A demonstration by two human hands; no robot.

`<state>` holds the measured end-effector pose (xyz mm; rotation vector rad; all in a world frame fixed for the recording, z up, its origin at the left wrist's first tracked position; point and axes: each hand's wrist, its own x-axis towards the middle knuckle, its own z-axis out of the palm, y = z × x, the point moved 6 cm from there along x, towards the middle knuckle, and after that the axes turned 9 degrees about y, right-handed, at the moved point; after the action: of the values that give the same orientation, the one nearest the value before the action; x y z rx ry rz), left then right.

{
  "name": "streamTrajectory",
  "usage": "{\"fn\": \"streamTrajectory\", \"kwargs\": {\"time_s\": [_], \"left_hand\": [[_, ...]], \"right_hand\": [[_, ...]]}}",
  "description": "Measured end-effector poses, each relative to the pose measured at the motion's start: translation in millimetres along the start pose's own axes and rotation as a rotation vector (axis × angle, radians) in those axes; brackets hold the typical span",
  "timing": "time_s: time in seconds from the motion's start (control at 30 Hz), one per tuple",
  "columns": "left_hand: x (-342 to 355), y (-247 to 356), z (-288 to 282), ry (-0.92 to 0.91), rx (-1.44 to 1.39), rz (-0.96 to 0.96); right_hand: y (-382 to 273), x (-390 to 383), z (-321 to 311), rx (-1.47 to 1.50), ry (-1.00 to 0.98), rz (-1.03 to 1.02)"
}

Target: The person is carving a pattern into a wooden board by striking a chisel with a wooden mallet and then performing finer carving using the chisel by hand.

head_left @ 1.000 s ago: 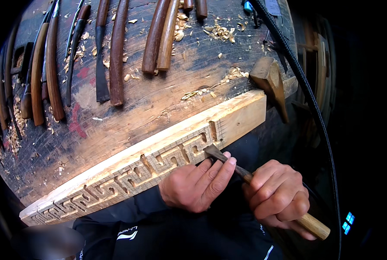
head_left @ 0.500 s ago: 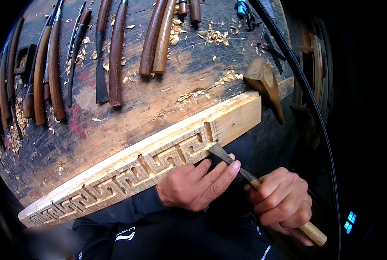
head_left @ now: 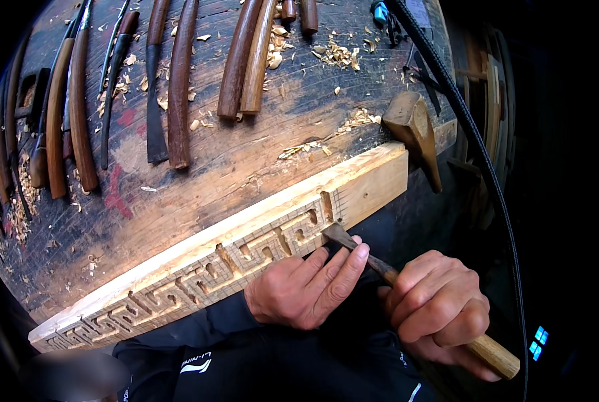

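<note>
Board (head_left: 226, 261) lies slantwise along the bench's (head_left: 212, 174) near edge, key pattern cut into its face. Chisel (head_left: 385, 270) has its tip at that pattern, toward the board's right end. The right hand (head_left: 440, 301) is wrapped round its handle; the left hand (head_left: 306, 285) is partly open, fingertips at the blade, can't really tell if pinching. Mallet (head_left: 412, 124) sits by the bench's right edge, tools (head_left: 181, 100) toward the far and left edges.

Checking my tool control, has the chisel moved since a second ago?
Yes, the chisel has shifted slightly to the right, judged against the wooden mallet by the carved board.
</note>
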<state>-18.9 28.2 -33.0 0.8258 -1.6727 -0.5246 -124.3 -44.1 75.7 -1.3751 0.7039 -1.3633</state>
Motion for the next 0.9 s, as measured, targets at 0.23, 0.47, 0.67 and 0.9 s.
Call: {"fn": "streamTrajectory", "kwargs": {"time_s": [0.23, 0.47, 0.67, 0.9], "left_hand": [[-8, 4, 8, -0.027, 0.144, 0.139], [-6, 4, 8, 0.032, 0.038, 0.066], [-9, 7, 2, -0.01, 0.003, 0.082], [-4, 48, -21, -0.056, 0.075, 0.27]], "right_hand": [[3, -7, -5, 0.023, 0.0, 0.02], [6, -16, -9, 0.056, -0.041, -0.103], [-4, -32, 0, 0.15, -0.314, -0.25], [-48, -61, -5, 0.416, -0.277, -0.252]]}}
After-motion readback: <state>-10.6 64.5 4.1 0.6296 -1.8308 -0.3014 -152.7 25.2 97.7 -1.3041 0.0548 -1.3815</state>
